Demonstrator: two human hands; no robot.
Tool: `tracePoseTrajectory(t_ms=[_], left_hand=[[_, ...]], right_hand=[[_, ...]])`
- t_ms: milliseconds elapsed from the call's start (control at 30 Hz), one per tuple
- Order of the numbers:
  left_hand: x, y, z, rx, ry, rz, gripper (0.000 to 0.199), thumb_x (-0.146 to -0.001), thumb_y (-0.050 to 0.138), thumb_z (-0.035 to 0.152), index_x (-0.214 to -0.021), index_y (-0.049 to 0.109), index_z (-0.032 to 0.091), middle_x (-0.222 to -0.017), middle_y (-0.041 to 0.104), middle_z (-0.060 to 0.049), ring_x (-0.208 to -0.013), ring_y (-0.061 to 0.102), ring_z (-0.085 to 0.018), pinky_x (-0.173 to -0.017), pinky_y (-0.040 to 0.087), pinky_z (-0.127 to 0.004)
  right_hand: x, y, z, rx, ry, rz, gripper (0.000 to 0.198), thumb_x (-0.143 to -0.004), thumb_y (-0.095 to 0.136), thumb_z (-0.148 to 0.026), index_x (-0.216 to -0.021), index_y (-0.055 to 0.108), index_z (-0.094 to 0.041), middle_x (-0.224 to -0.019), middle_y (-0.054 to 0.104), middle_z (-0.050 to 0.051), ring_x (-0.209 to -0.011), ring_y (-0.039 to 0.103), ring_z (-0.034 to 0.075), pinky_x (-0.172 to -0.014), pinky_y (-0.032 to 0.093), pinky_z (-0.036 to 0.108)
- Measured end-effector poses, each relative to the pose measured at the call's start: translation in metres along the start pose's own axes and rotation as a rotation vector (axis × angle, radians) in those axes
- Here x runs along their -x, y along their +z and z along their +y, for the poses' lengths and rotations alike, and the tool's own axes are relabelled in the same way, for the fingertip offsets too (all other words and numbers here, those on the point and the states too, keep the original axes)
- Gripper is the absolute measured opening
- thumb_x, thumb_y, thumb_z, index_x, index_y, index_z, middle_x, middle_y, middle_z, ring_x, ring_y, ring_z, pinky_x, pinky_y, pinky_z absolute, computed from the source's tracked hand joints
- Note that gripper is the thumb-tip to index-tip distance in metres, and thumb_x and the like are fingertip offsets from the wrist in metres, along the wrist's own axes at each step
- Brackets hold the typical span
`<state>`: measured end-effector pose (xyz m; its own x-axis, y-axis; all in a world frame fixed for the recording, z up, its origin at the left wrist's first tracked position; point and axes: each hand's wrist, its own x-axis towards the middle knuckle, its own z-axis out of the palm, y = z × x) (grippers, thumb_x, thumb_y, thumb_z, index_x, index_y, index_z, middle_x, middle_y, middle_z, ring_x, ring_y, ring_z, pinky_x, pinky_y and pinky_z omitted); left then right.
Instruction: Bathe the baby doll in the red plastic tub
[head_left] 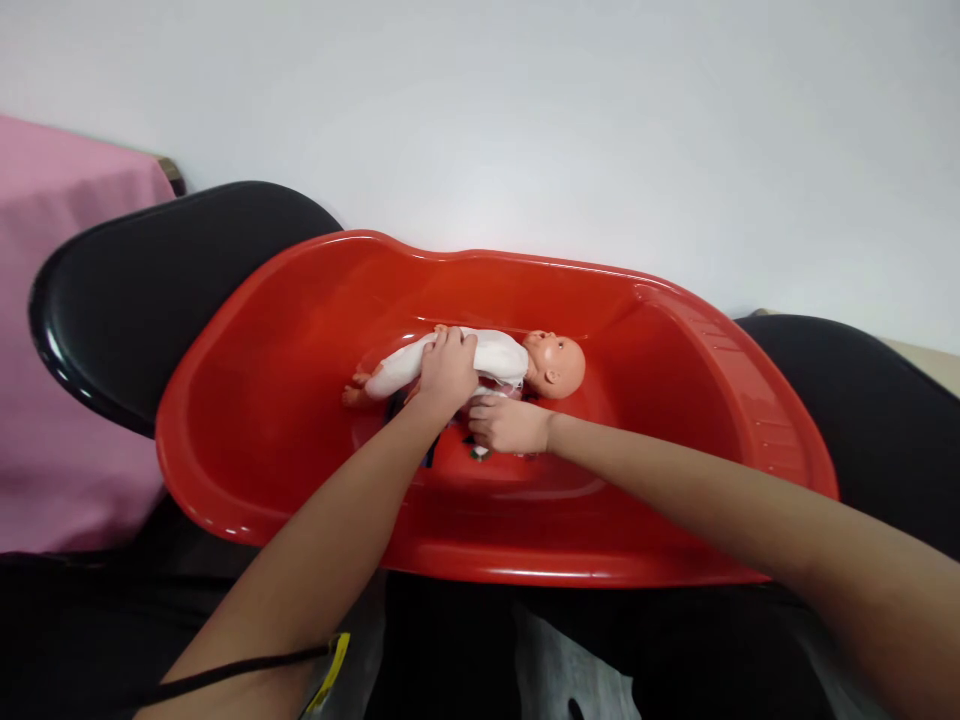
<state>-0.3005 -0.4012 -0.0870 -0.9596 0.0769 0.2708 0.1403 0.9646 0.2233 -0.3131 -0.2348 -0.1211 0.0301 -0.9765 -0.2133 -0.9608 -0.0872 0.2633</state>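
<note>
1. Pale grey-white wall [480,130], plain and softly lit, is seen across the background.
2. A glossy red plastic tub [247,420] with a rounded rim is set before it.
3. One smooth black rounded panel [180,270] is partly overlapped by the tub's left end, and a second black panel [855,400] by its right end.
4. Pink fabric [75,220] is draped at the far left.
5. A bald baby doll with a white cloth body [501,355] is laid inside the tub, its head pointed right and its feet left.
6. The left hand [448,370] is placed over the doll's middle, fingers bent; how firmly it is gripped cannot be told.
7. The right hand [514,425] is held just beside the doll, fingers curled; whether anything is gripped cannot be told.
8. A thin black cord [240,664] with a yellow tag [336,660] is seen across the left forearm.
</note>
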Motion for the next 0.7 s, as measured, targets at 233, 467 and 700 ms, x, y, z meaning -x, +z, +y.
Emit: tracePoseTrajectory(t_ms=[233,467,700], left_hand=[[0.001,0.000,0.000,-0.025,0.000,-0.007,0.033,-0.097,0.048,0.012,-0.125,0.066,0.015,-0.129,0.059,-0.019,-0.130,0.051,-0.035,-0.102,0.047,-0.047],[0.015,0.000,-0.005,-0.074,0.061,-0.063,0.031,-0.096,0.049,0.016,-0.123,0.065,0.014,-0.135,0.057,-0.021,-0.123,0.056,-0.035,-0.098,0.048,-0.045],[0.039,-0.013,-0.011,-0.234,0.197,-0.248,0.035,-0.095,0.045,0.013,-0.124,0.065,0.012,-0.127,0.061,-0.020,-0.114,0.059,-0.033,-0.097,0.046,-0.046]], right_hand=[[0.001,0.029,0.013,0.037,0.232,0.000,0.030,-0.099,0.049,-0.009,-0.109,0.077,-0.011,-0.121,0.070,0.015,-0.124,0.056,0.028,-0.117,0.032,0.048],[0.068,0.023,-0.008,-0.024,0.363,-0.093,0.024,-0.100,0.052,-0.011,-0.105,0.076,-0.013,-0.119,0.071,0.016,-0.110,0.063,0.025,-0.105,0.043,0.044],[0.054,-0.006,-0.012,-0.003,0.286,-0.035,0.023,-0.102,0.053,-0.013,-0.112,0.073,-0.018,-0.117,0.072,0.011,-0.114,0.060,0.020,-0.096,0.048,0.037]])
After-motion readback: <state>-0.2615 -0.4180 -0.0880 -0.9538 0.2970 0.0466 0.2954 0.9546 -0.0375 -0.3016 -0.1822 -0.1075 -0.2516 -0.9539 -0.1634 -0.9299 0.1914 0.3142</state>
